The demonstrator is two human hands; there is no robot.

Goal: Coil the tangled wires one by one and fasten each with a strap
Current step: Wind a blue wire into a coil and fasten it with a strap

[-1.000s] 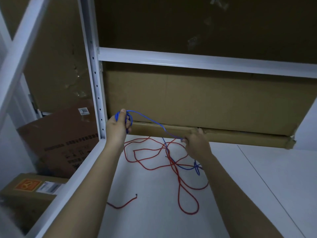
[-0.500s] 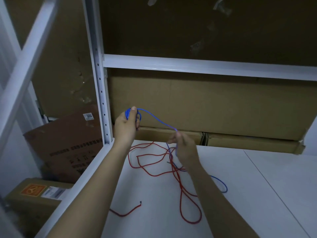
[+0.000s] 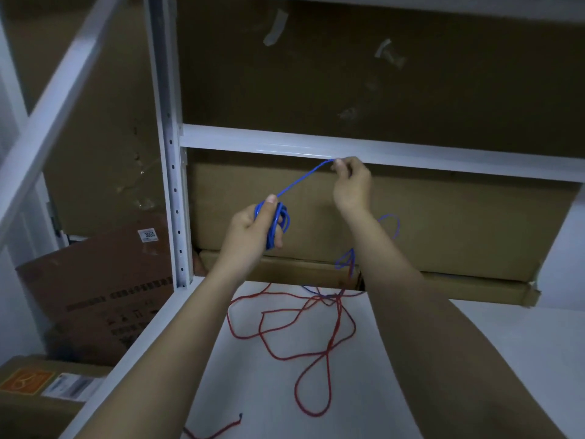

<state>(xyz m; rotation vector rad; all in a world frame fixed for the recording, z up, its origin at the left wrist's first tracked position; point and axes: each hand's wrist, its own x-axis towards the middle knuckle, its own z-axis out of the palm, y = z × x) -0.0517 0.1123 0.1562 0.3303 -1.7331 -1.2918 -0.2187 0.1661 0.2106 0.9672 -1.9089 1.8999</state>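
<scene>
My left hand (image 3: 253,224) grips a small coil of blue wire (image 3: 278,221) above the white shelf. From the coil a straight run of blue wire rises to my right hand (image 3: 349,182), which pinches it high up, near the white crossbar. The rest of the blue wire hangs behind my right forearm and drops to the shelf, where it crosses a red wire (image 3: 304,331). The red wire lies in loose tangled loops on the white shelf surface (image 3: 490,343), with one end near the front edge. No strap is visible.
A white perforated upright (image 3: 172,185) and crossbar (image 3: 443,155) frame the shelf. Flat cardboard boxes (image 3: 443,229) stand against the back. More cartons (image 3: 95,296) sit on the floor to the left, outside the rack.
My right hand has risen from just above the shelf to the crossbar, drawing the blue wire taut. The left hand holds more blue loops, and the blue tail has lifted off the shelf.
</scene>
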